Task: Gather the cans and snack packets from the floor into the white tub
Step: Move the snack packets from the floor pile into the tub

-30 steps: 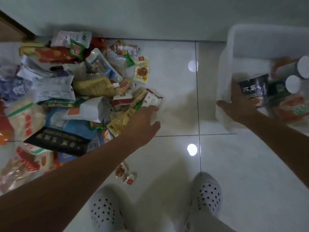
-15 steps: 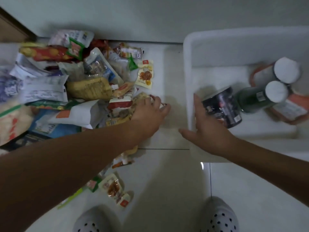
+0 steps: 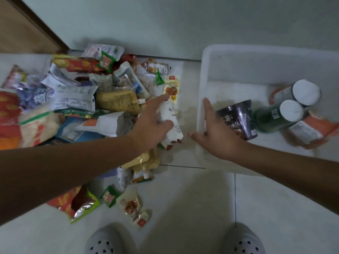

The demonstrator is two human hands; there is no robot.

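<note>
a: on the white tiled floor [image 3: 183,198], where is the white packet [image 3: 172,125] found?
b: at the right edge of the heap [image 3: 82,99], under the spread, unclenched fingers of the left hand [image 3: 152,123]. its long axis is laid near to far. the white tub [image 3: 200,92] is set just right, where the right hand [image 3: 218,136] is rested flat on the rim, nothing held.

I see a pale tiled floor [image 3: 183,208] meeting a plain wall [image 3: 183,24]. There is a brown wooden door [image 3: 22,30] at far left and two grey perforated clogs [image 3: 108,241] along the bottom edge.
</note>
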